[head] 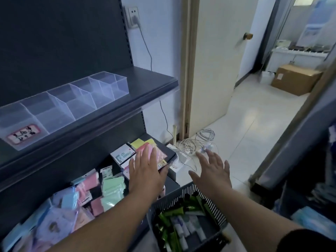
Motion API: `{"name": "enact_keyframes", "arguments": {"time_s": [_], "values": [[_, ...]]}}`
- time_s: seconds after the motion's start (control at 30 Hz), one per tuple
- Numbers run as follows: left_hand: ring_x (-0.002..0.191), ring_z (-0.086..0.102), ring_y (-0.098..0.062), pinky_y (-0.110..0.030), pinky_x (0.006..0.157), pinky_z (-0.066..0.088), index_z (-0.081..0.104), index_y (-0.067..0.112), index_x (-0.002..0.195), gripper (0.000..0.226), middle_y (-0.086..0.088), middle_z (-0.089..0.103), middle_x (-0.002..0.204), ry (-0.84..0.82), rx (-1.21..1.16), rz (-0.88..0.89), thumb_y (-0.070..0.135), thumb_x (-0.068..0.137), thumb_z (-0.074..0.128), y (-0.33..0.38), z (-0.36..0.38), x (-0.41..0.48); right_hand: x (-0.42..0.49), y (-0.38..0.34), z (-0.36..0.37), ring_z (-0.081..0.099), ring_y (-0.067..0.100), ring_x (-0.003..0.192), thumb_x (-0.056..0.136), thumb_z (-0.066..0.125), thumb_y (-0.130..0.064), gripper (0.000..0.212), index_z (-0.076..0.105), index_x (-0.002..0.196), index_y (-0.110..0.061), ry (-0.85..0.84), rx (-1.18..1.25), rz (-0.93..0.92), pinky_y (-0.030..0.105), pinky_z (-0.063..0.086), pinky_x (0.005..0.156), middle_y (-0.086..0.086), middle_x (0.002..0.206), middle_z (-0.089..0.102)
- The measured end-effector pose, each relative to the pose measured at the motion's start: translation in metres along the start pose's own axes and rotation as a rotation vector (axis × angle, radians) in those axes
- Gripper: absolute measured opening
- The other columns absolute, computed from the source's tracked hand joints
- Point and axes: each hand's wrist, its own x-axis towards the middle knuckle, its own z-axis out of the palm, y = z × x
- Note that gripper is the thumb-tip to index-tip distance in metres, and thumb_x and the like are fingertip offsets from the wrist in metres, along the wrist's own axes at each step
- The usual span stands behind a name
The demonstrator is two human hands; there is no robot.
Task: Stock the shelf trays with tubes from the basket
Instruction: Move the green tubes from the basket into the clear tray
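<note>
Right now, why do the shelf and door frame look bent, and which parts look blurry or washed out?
Head view: the wide-angle lens bows the upper shelf and door frame; the tiled floor glares pale; the right edge is smeared by blur; the clear trays and the tubes in the basket look soft but legible.

Above the clear plastic divided trays (72, 99) on the dark upper shelf (151, 82) I have open air, their tops uncovered; that shelf's front lip overhangs the lower shelf (170, 150), crowded with pastel packets (112, 188); the dark slatted basket (181, 192) lies open-topped beneath my forearms.
</note>
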Motion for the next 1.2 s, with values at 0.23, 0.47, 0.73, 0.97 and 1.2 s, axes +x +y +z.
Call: {"name": "enact_keyframes", "arguments": {"time_s": [0.23,0.47,0.73,0.97,1.2], "values": [[0.145,0.004,-0.028,-0.044,0.116,0.013,0.008,0.023,0.152,0.073,-0.002,0.002,0.16,-0.185,0.025,0.05,0.058,0.094,0.035,-0.038,0.079,0.045,0.035,0.019,0.065,0.0,0.022,0.148,0.093,0.049,-0.051,0.073,0.009,0.152,-0.034,-0.137,-0.025,0.159,0.043,0.01,0.12,0.0,0.162,-0.002],[0.144,0.011,-0.025,-0.039,0.116,0.016,0.017,0.022,0.15,0.069,-0.005,0.01,0.159,-0.338,-0.016,0.057,0.052,0.093,0.043,-0.069,0.164,0.065,0.057,0.054,0.141,0.011,0.022,0.146,0.092,0.054,-0.045,0.07,0.017,0.15,-0.033,-0.282,0.021,0.302,0.038,0.016,0.118,-0.002,0.161,0.004],[0.145,0.011,-0.019,-0.035,0.116,0.019,0.016,0.023,0.151,0.068,0.0,0.009,0.159,-0.547,-0.03,0.026,0.048,0.095,0.044,-0.08,0.291,0.032,0.078,0.11,0.264,0.021,0.024,0.143,0.092,0.053,-0.043,0.067,0.021,0.149,-0.031,-0.502,0.089,0.303,0.039,0.029,0.114,-0.002,0.16,0.008],[0.145,0.007,-0.02,-0.04,0.117,0.017,0.014,0.025,0.151,0.065,0.001,0.005,0.159,-0.688,0.029,-0.026,0.042,0.096,0.044,-0.089,0.387,-0.004,0.069,0.127,0.374,0.034,0.026,0.135,0.093,0.058,-0.038,0.069,0.023,0.15,-0.022,-0.714,0.188,0.173,0.035,0.036,0.105,0.003,0.154,0.022],[0.146,-0.012,-0.024,-0.04,0.117,-0.001,-0.001,0.024,0.152,0.064,-0.001,-0.014,0.159,-0.793,0.205,0.106,0.022,0.1,0.037,-0.091,0.43,0.004,0.072,0.109,0.444,0.04,0.028,0.13,0.091,0.061,-0.034,0.07,0.025,0.15,-0.027,-0.77,0.216,0.045,0.037,0.042,0.102,0.005,0.149,0.029]]}}
